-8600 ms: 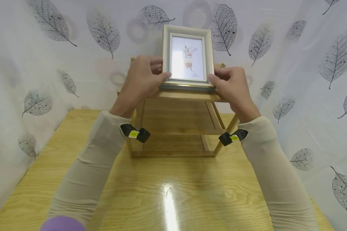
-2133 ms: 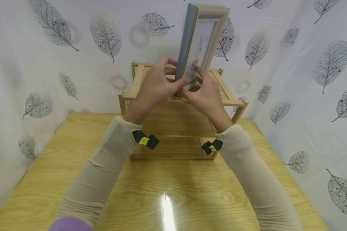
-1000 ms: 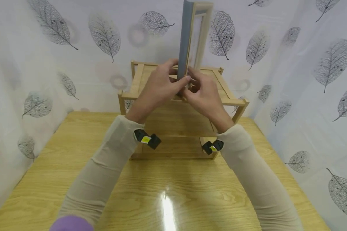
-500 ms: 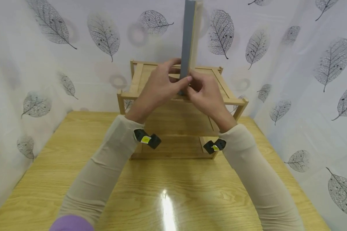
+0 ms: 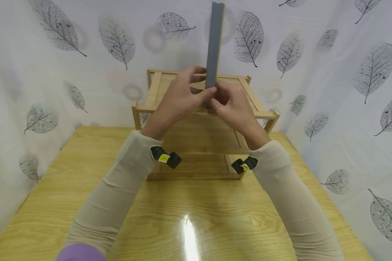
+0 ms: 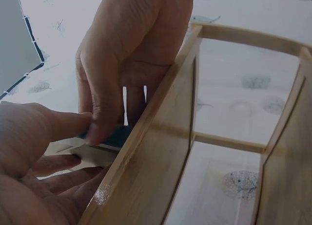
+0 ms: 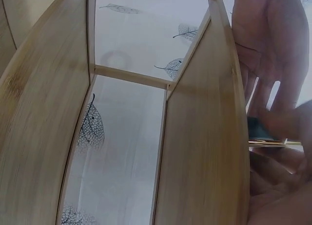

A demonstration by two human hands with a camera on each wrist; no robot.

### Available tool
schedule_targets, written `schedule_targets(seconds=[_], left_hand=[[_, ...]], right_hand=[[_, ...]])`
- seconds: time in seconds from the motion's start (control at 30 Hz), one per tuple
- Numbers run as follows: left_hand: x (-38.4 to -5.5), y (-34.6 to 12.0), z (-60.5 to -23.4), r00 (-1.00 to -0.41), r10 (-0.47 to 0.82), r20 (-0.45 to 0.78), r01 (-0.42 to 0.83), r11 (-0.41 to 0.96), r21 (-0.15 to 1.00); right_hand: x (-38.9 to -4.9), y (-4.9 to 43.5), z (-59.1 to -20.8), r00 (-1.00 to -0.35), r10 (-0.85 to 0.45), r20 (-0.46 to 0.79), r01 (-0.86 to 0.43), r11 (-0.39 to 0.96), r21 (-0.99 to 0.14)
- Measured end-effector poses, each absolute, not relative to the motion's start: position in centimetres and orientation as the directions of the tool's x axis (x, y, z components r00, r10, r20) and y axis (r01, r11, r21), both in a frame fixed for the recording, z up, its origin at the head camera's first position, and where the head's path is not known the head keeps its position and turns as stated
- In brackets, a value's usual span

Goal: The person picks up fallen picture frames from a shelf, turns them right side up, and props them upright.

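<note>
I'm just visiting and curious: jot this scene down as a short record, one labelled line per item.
Object: blue-grey frame, roughly upright, narrow edge facing the head camera
Left side: left hand grips its lower part
Right side: right hand grips low on the other side
Furniture: wooden rack on a wood-grain table
Backdrop: pale leaf-print sheet
Unclear: whether the frame's base touches the rack

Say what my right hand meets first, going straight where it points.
Likely the slim blue-grey picture frame, seen edge-on, which the right hand seems to hold; depth is unclear.
</note>
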State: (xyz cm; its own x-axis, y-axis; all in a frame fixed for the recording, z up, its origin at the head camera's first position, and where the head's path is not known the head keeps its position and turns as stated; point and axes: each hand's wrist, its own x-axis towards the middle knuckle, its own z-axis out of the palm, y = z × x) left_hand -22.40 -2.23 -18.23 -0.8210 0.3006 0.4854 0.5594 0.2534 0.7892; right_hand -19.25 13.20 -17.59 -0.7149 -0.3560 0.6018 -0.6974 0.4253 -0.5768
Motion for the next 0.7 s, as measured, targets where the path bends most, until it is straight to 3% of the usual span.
schedule_targets(seconds=[0.33, 0.7], left_hand=[[-22.06, -2.21, -18.44, -0.826, 0.33, 0.457, 0.542, 0.246, 0.804], [-22.29, -2.41, -18.35, -0.81, 0.349, 0.472, 0.577, 0.331, 0.746]], right_hand=[[-19.29, 13.12, -18.01, -0.664, -0.346, 0.663, -0.738, 0.447, -0.505], [-19.32, 13.32, -18.15, -0.713, -0.332, 0.617, -0.697, 0.429, -0.575]])
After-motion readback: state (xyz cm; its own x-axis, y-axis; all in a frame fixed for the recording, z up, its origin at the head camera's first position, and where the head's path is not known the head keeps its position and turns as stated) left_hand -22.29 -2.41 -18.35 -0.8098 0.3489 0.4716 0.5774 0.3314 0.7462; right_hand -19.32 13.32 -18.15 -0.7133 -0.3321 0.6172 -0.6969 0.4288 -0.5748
